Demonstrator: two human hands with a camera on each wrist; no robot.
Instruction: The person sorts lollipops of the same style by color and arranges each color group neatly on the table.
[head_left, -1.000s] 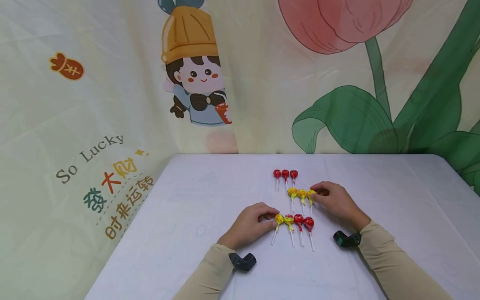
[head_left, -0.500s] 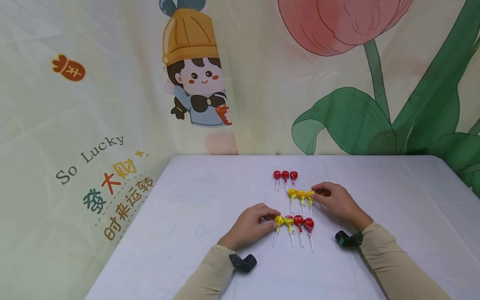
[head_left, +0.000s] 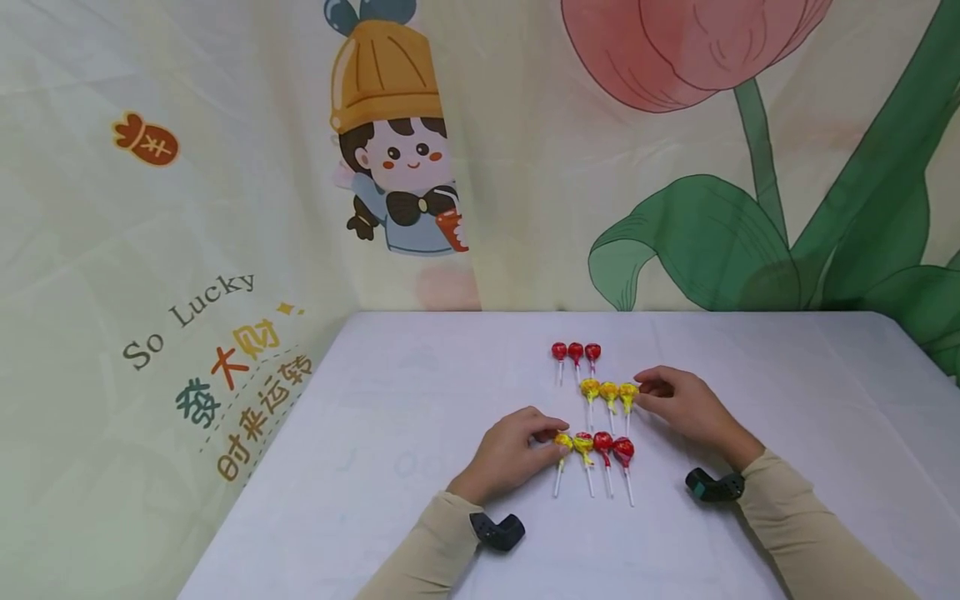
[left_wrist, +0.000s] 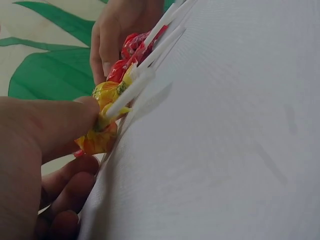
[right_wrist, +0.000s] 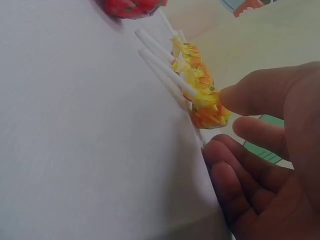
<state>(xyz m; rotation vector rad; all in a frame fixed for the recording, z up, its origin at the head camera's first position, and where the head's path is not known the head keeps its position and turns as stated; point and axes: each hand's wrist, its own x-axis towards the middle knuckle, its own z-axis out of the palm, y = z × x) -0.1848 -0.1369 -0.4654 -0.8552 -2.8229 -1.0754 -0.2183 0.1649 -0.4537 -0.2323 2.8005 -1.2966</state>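
My left hand [head_left: 517,450] pinches the head of a yellow lollipop [head_left: 563,442] at the left end of the front row. Beside it lie another yellow lollipop [head_left: 583,444] and two red ones, sticks toward me. In the left wrist view the thumb [left_wrist: 82,117] presses the yellow wrapper, other fingers curled below. My right hand [head_left: 678,400] is at the right end of the middle row of three yellow lollipops. Its thumb tip [right_wrist: 232,97] is right at the end lollipop's head [right_wrist: 210,115]; the index finger stands apart from it, the remaining fingers loosely bent.
Three red lollipops [head_left: 576,351] form the back row, slightly left of the yellow row. A white cloth covers the table [head_left: 360,450]. Behind its far edge hangs a printed curtain [head_left: 525,167]. Each wrist carries a black camera band.
The front-row yellow lollipop's stick has swung from slanting left to nearly in line with the others, under my left hand. My right fingers have eased slightly right from the middle row's end lollipop.
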